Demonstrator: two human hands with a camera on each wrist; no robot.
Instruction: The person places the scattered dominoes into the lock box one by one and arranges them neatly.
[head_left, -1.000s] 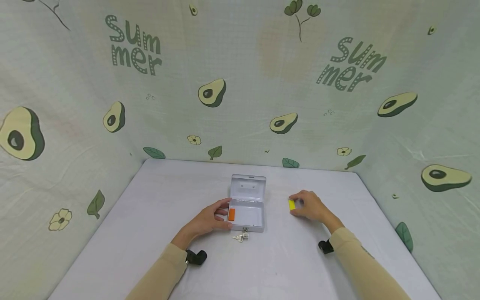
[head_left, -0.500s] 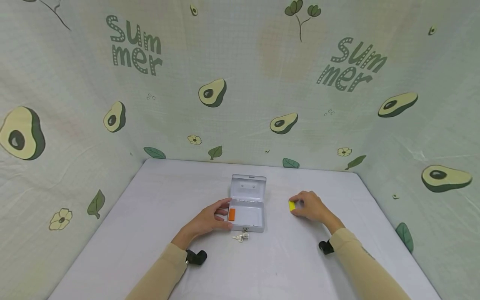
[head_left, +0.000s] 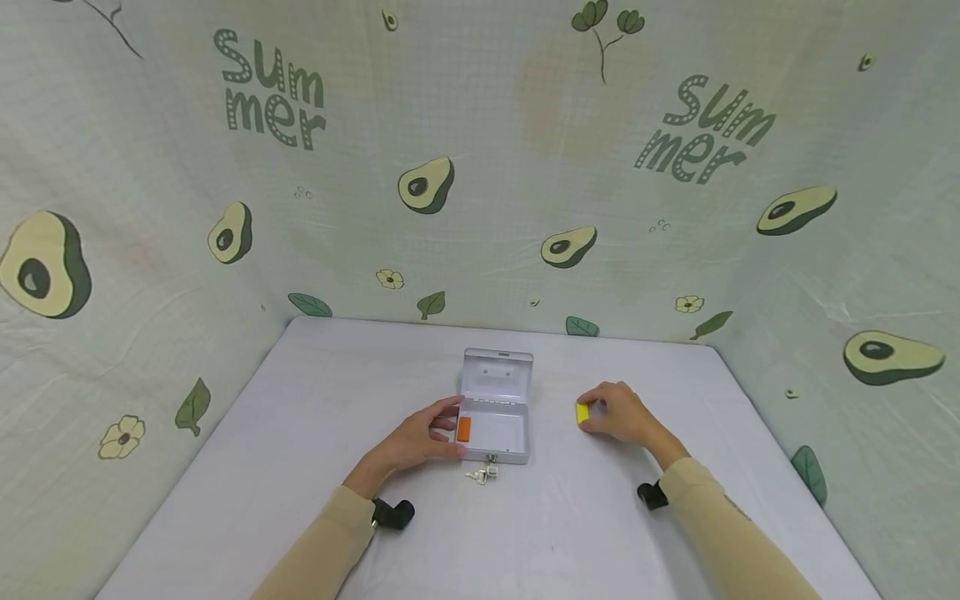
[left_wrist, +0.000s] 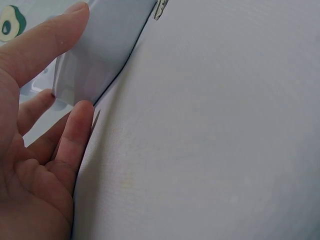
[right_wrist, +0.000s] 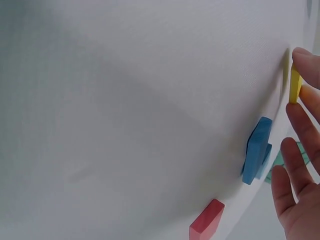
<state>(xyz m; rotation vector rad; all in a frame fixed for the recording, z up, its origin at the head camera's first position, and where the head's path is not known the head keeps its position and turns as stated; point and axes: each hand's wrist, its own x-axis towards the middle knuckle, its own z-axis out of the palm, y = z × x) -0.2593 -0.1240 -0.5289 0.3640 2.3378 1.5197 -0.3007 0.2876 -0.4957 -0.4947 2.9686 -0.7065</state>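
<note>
A small pale metal cash box (head_left: 498, 457) stands on the table with its lid (head_left: 497, 377) raised. My left hand (head_left: 415, 439) grips the box's left end, thumb at the front corner and other fingers farther back along that side. An orange block (head_left: 464, 429) lies inside, at the left end. Keys (head_left: 481, 476) hang at the front lock. To the right of the box, my right hand (head_left: 621, 412) pinches a yellow block (head_left: 582, 413) between thumb and fingers, low over the table. In the right wrist view the yellow block (right_wrist: 295, 85) is held edge-on.
In the right wrist view, blue blocks (right_wrist: 257, 151) and a red block (right_wrist: 207, 221) lie on the table near my right hand; the head view hides them. Avocado-print cloth walls (head_left: 495, 192) enclose the white table (head_left: 360, 358) at the back and sides.
The yellow block has shifted very slightly left and toward me in my right fingers. My left hand and the cash box stay as they were.
</note>
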